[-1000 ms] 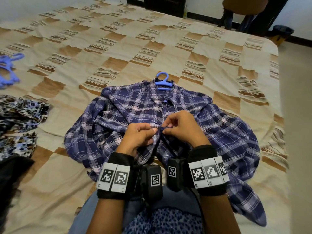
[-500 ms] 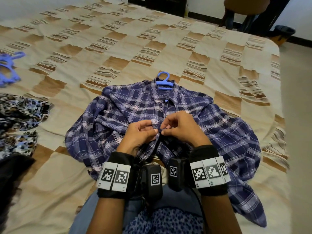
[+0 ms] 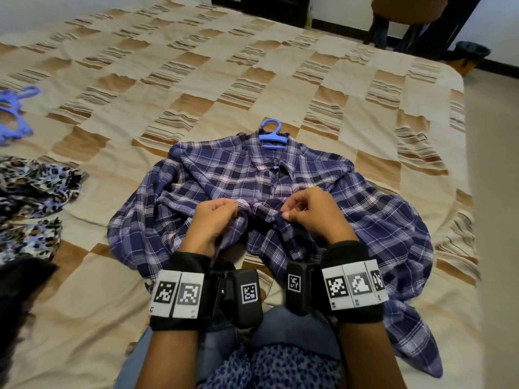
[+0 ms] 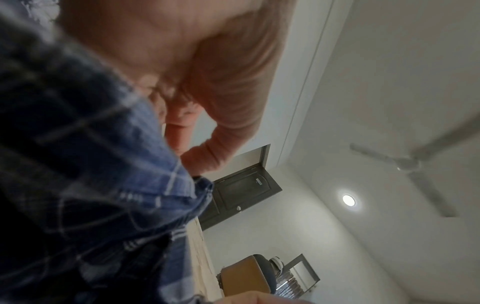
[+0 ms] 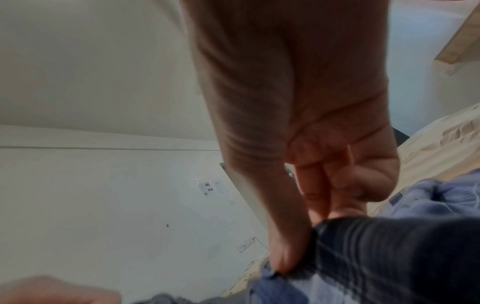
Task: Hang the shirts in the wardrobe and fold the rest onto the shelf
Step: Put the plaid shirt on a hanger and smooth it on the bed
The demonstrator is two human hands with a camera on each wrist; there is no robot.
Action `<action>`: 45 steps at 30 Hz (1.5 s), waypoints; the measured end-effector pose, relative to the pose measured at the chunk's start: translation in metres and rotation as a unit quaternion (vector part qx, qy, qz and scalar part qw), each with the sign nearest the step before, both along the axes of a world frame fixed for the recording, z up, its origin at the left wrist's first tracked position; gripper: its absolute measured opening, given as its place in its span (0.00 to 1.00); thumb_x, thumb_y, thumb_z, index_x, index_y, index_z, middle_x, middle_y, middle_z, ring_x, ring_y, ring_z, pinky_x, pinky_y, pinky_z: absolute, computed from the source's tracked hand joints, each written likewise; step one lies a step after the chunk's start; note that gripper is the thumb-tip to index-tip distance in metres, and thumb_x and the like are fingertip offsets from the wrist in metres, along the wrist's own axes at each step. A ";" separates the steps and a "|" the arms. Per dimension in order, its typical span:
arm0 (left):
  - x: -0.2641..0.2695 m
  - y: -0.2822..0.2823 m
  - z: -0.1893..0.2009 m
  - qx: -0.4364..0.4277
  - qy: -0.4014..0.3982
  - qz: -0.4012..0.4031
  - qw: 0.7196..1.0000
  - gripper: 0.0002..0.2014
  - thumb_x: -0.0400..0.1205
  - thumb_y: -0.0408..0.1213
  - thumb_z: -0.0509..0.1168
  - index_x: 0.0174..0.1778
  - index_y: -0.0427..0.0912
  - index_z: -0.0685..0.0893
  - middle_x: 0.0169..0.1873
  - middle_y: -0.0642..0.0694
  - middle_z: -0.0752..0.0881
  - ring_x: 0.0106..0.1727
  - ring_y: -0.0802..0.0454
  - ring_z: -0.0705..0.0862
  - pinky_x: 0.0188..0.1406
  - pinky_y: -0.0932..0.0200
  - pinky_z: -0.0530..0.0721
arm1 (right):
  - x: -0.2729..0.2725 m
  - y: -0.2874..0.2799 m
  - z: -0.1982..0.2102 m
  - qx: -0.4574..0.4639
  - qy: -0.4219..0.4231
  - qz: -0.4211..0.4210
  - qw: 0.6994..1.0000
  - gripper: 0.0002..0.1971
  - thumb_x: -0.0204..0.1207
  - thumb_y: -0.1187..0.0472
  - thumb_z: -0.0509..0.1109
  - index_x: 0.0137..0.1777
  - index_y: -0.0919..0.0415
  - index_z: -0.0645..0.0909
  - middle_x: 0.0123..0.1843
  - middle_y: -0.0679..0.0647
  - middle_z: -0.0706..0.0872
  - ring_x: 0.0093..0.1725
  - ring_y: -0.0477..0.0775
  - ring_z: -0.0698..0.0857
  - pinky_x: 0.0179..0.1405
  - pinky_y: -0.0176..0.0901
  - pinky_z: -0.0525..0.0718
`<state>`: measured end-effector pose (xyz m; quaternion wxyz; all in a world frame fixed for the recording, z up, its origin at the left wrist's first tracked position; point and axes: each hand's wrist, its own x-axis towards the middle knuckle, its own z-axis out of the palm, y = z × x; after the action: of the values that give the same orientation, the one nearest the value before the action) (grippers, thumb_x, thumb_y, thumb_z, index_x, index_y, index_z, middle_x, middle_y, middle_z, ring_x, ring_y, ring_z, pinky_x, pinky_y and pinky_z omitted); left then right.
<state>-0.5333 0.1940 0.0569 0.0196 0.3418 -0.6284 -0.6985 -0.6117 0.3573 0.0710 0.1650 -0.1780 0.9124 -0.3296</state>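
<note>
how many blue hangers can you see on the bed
2 at least: one hanger inside the plaid shirt collar mid-bed, and a blue hanger cluster at the bed's left edge, possibly more than one there.

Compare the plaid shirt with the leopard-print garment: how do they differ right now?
The plaid shirt is blue check, spread mid-bed on a blue hanger; the leopard-print garment is spotted, bunched at the bed's left edge with no hanger in it. The left hand and right hand pinch the shirt's front; the garment is untouched. Both lie on the bedspread.
</note>
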 end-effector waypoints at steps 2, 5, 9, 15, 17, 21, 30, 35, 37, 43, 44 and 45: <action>0.000 0.000 0.000 -0.008 -0.014 -0.019 1.000 0.10 0.77 0.24 0.61 0.36 0.39 0.84 0.23 0.47 0.80 0.21 0.60 0.75 0.18 0.73 0.73 | 0.000 0.001 0.001 -0.023 0.003 -0.011 1.000 0.05 0.74 0.63 0.74 0.39 0.54 0.85 0.32 0.44 0.79 0.34 0.43 0.77 0.44 0.45 0.81; 0.002 0.003 0.001 -0.003 -0.020 -0.092 0.996 0.08 0.78 0.23 0.65 0.39 0.40 0.84 0.33 0.45 0.84 0.31 0.57 0.81 0.24 0.72 0.79 | -0.001 0.000 0.002 -0.048 0.041 -0.046 0.997 0.06 0.76 0.63 0.71 0.40 0.51 0.84 0.33 0.43 0.79 0.39 0.46 0.79 0.46 0.44 0.79; 0.008 0.004 0.002 -0.026 -0.067 -0.198 0.978 0.06 0.75 0.23 0.70 0.37 0.37 0.83 0.22 0.50 0.82 0.17 0.64 0.78 0.15 0.74 0.73 | -0.003 0.000 0.006 -0.078 0.103 -0.106 0.986 0.05 0.79 0.63 0.67 0.44 0.53 0.83 0.34 0.40 0.78 0.43 0.49 0.80 0.46 0.44 0.78; 0.006 0.009 0.001 -0.012 -0.066 -0.197 0.978 0.14 0.80 0.27 0.66 0.28 0.37 0.77 0.10 0.54 0.71 0.10 0.63 0.67 0.09 0.73 0.65 | 0.000 -0.005 0.008 -0.062 0.092 -0.026 0.994 0.06 0.73 0.63 0.73 0.38 0.52 0.84 0.31 0.41 0.80 0.34 0.43 0.79 0.39 0.39 0.79; 0.003 0.011 0.000 -0.008 -0.029 -0.142 0.989 0.12 0.79 0.26 0.67 0.30 0.36 0.77 0.12 0.53 0.73 0.12 0.64 0.70 0.12 0.72 0.69 | 0.003 -0.011 0.008 -0.049 0.033 0.034 0.998 0.04 0.70 0.64 0.76 0.37 0.55 0.87 0.29 0.44 0.82 0.31 0.42 0.79 0.41 0.41 0.81; 0.000 0.014 -0.001 -0.011 0.010 -0.066 0.998 0.08 0.77 0.24 0.69 0.33 0.38 0.80 0.22 0.48 0.78 0.15 0.66 0.75 0.18 0.73 0.77 | 0.007 -0.020 0.007 -0.053 -0.015 0.074 0.996 0.02 0.69 0.67 0.77 0.38 0.60 0.87 0.27 0.45 0.80 0.28 0.41 0.76 0.35 0.37 0.78; -0.002 0.016 -0.002 0.010 0.044 -0.036 0.998 0.03 0.78 0.22 0.66 0.44 0.30 0.84 0.29 0.44 0.82 0.20 0.65 0.81 0.23 0.73 0.81 | 0.006 -0.022 -0.001 -0.083 -0.060 0.044 0.994 0.05 0.70 0.67 0.75 0.35 0.59 0.86 0.37 0.64 0.89 0.34 0.51 0.82 0.46 0.54 0.86; -0.003 0.017 -0.002 0.014 0.060 -0.025 0.998 0.06 0.79 0.21 0.64 0.48 0.33 0.82 0.31 0.43 0.82 0.22 0.64 0.83 0.27 0.72 0.83 | 0.004 -0.022 -0.004 -0.090 -0.058 0.004 0.994 0.06 0.67 0.66 0.76 0.31 0.58 0.86 0.33 0.57 0.88 0.34 0.50 0.83 0.48 0.55 0.86; -0.003 0.017 -0.002 0.015 0.065 -0.030 0.997 0.07 0.79 0.19 0.63 0.46 0.34 0.82 0.31 0.42 0.82 0.23 0.63 0.84 0.28 0.72 0.84 | 0.004 -0.022 -0.004 -0.092 -0.059 0.001 0.994 0.06 0.66 0.66 0.77 0.31 0.57 0.86 0.34 0.56 0.89 0.37 0.50 0.85 0.50 0.55 0.87; -0.001 0.017 -0.002 -0.003 0.076 -0.042 0.996 0.09 0.76 0.14 0.64 0.43 0.30 0.84 0.31 0.41 0.84 0.25 0.60 0.85 0.32 0.69 0.86 | 0.006 -0.026 -0.004 -0.085 -0.033 0.001 0.996 0.10 0.65 0.65 0.78 0.28 0.53 0.83 0.29 0.51 0.86 0.34 0.47 0.82 0.49 0.53 0.86; -0.001 0.017 -0.002 -0.006 0.077 -0.038 0.996 0.08 0.75 0.15 0.65 0.43 0.29 0.84 0.31 0.40 0.84 0.25 0.60 0.85 0.31 0.69 0.86 | 0.007 -0.027 -0.004 -0.084 -0.026 0.005 0.996 0.11 0.65 0.65 0.78 0.28 0.52 0.82 0.28 0.49 0.84 0.33 0.47 0.82 0.48 0.52 0.86; -0.001 0.016 -0.002 -0.009 0.078 -0.034 0.996 0.07 0.75 0.15 0.66 0.44 0.28 0.84 0.32 0.39 0.85 0.25 0.59 0.86 0.32 0.69 0.86 | 0.007 -0.027 -0.004 -0.080 -0.019 0.009 0.997 0.12 0.66 0.65 0.79 0.28 0.52 0.81 0.28 0.47 0.83 0.32 0.46 0.81 0.48 0.51 0.85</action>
<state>-0.5342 0.2104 0.0549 0.0479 0.2640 -0.6428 -0.7175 -0.6046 0.3303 0.0669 0.1705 -0.1927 0.8781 -0.4035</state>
